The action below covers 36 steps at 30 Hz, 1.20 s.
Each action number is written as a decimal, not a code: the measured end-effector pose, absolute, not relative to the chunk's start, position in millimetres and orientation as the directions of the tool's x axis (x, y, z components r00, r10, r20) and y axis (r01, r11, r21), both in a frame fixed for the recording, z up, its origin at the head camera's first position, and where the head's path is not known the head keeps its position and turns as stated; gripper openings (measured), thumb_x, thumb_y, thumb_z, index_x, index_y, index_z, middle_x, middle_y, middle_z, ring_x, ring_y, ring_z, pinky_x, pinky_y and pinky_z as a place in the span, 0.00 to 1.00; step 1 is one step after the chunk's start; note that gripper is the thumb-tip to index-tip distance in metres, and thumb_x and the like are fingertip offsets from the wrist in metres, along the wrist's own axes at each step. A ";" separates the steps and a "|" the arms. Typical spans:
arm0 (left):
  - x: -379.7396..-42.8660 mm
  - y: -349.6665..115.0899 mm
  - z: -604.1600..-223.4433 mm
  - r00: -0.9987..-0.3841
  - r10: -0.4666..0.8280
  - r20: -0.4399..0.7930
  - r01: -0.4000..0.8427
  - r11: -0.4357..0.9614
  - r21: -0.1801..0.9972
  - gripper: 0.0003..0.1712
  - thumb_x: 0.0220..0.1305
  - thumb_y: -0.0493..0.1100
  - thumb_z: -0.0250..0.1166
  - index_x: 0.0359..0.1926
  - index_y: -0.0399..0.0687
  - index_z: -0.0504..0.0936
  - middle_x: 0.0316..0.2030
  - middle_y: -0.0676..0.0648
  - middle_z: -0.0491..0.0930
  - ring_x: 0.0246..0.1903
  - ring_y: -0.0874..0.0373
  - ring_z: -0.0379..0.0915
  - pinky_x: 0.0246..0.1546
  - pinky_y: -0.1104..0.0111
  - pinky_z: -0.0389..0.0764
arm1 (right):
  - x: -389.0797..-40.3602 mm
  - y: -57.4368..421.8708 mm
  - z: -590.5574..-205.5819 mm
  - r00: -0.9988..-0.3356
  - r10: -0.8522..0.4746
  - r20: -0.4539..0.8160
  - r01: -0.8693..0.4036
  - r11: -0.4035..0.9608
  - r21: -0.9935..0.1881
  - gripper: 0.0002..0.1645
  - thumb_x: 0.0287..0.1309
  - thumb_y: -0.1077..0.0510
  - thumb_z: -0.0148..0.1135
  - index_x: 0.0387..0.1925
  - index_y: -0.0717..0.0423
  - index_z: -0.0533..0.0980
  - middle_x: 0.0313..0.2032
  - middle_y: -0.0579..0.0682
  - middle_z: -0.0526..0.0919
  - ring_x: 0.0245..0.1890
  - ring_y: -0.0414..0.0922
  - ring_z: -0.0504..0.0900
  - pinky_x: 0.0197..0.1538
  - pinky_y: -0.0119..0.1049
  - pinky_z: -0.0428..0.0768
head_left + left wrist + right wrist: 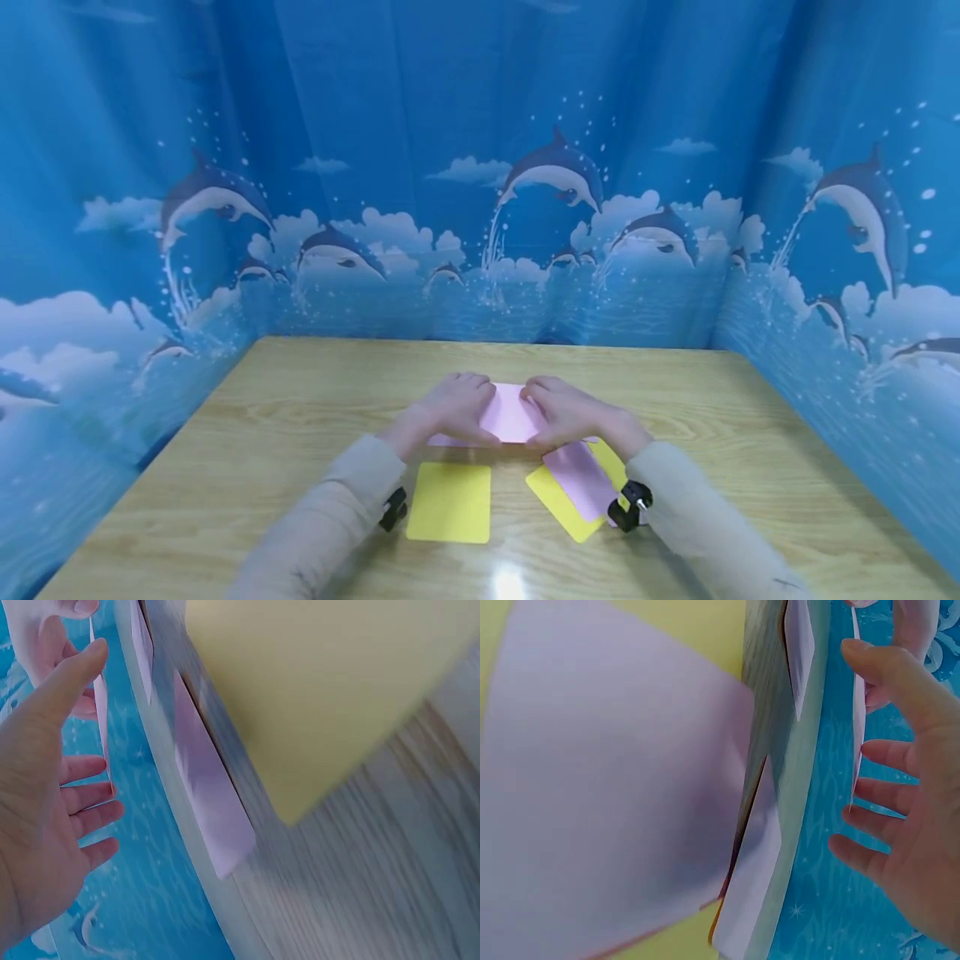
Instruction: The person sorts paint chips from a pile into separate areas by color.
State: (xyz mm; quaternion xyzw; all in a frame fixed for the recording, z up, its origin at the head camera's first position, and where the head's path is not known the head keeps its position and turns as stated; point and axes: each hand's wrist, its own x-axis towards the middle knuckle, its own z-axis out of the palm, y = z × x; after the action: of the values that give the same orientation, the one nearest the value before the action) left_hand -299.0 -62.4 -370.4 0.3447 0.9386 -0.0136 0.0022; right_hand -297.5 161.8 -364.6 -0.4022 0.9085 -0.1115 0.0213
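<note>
Between them, both hands hold a thin pink sheet (510,414) above the far middle of the table. My left hand (461,408) pinches its left end, thumb on the near side and fingers behind. At the other end, my right hand (564,412) grips it the same way. The wrist views show this held sheet (102,720) nearly edge-on, apart from the tabletop. Below it lie pink pieces (206,784), largely covered by the hands in the head view.
Left of centre on the wooden table (315,400) lies a yellow square sheet (450,502). To the right, a pink rectangle (581,479) overlaps yellow paper (562,504), partly under the right wrist. A blue dolphin-print curtain (420,292) surrounds the table's back and sides.
</note>
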 end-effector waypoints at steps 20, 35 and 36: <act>-301.2 -117.6 -374.7 -0.817 0.576 -0.018 0.573 0.816 0.080 0.46 0.42 0.71 0.65 0.55 0.43 0.72 0.53 0.45 0.72 0.55 0.51 0.64 0.60 0.57 0.60 | -311.8 100.0 -377.8 -0.695 -0.719 0.002 -0.705 0.681 -0.199 0.46 0.42 0.40 0.69 0.58 0.62 0.67 0.59 0.62 0.65 0.59 0.55 0.65 0.61 0.44 0.64; -303.7 -127.1 -379.7 -0.841 0.525 -0.130 0.512 0.850 0.119 0.48 0.42 0.68 0.68 0.59 0.43 0.69 0.57 0.43 0.70 0.58 0.48 0.62 0.60 0.54 0.59 | -315.3 79.4 -389.6 -0.727 -0.677 -0.112 -0.651 0.732 -0.201 0.48 0.43 0.38 0.68 0.61 0.60 0.66 0.60 0.59 0.64 0.58 0.52 0.66 0.61 0.42 0.65; -303.7 -127.4 -380.0 -0.840 0.526 -0.135 0.514 0.850 0.114 0.49 0.42 0.68 0.67 0.59 0.43 0.69 0.58 0.43 0.69 0.58 0.48 0.62 0.61 0.54 0.59 | -315.2 79.0 -390.0 -0.727 -0.677 -0.117 -0.651 0.733 -0.199 0.47 0.44 0.38 0.68 0.61 0.60 0.66 0.60 0.59 0.65 0.59 0.52 0.66 0.61 0.42 0.65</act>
State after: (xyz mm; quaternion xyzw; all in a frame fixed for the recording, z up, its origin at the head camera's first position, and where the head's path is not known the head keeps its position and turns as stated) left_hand -303.7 -127.4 -380.0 0.2711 0.9585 0.0364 0.0809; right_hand -315.2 79.0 -390.0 -0.3583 0.9263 -0.0723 0.0912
